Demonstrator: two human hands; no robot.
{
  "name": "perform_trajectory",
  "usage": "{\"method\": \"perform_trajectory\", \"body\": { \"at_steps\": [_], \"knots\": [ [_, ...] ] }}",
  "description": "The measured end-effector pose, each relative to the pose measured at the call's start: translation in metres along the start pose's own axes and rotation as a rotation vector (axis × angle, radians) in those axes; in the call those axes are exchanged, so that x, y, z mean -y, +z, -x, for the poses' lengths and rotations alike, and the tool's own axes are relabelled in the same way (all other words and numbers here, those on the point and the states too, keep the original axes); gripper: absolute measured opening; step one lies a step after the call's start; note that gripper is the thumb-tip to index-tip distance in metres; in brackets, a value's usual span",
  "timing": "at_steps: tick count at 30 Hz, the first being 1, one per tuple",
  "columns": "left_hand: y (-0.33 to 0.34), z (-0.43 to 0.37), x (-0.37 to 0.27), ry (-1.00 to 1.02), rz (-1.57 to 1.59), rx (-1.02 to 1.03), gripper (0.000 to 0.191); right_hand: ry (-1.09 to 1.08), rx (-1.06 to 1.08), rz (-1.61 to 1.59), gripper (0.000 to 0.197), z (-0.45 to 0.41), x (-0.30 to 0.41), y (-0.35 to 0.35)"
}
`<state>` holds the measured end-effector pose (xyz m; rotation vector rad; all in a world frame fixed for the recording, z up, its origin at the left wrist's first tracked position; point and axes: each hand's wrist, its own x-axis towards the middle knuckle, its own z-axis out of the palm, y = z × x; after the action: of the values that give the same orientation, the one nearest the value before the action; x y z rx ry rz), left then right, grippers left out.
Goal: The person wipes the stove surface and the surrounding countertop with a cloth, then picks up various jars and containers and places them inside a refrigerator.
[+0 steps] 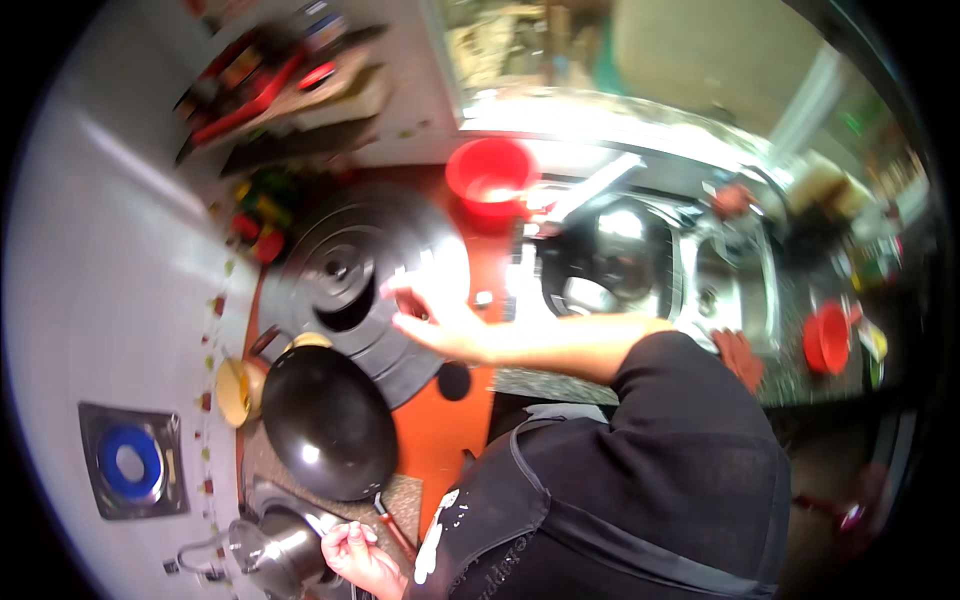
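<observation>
My right hand is raised over a large round grey metal lid or disc with a dark opening near its middle. Its fingers are apart, with nothing visible between them; motion blurs it. Lower down, my left hand is by a shiny metal pot, with a thin, pale, blurred thing at its fingertips; whether it is gripped cannot be told. Between the hands lies a black wok with a dark loop handle at its far end. A utensil's reddish-brown handle sticks out beside the wok's near rim.
A red plastic basin stands behind the disc. To the right is a double metal sink, with a dark round vessel in its left part. Rubber gloves and a red jug lie farther right. A yellowish container stands by the wall.
</observation>
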<state>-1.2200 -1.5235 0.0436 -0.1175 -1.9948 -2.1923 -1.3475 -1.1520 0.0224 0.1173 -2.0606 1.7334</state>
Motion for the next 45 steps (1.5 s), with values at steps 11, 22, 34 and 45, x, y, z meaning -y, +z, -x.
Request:
{"method": "perform_trajectory", "body": {
  "at_steps": [11, 22, 34, 45],
  "knots": [
    [0.197, 0.233, -0.014, -0.372, 0.271, 0.606, 0.042, 0.469, -0.721, 0.481, 0.028, 0.573, 0.143, -0.269],
    [0.350, 0.428, -0.021, -0.402, 0.254, 0.782, 0.043, 0.709, -1.511, -0.267, 0.045, 0.828, 0.194, -0.492],
    [0.710, 0.745, -0.009, -0.474, 0.037, 0.857, 0.018, 0.927, -2.039, 0.412, 0.023, 1.122, 0.104, -1.048],
    [0.913, 0.890, -0.047, -0.459, -0.061, 1.253, 0.025, 1.151, -2.148, 0.295, 0.069, 1.149, 0.114, -1.234]
  ]
}}
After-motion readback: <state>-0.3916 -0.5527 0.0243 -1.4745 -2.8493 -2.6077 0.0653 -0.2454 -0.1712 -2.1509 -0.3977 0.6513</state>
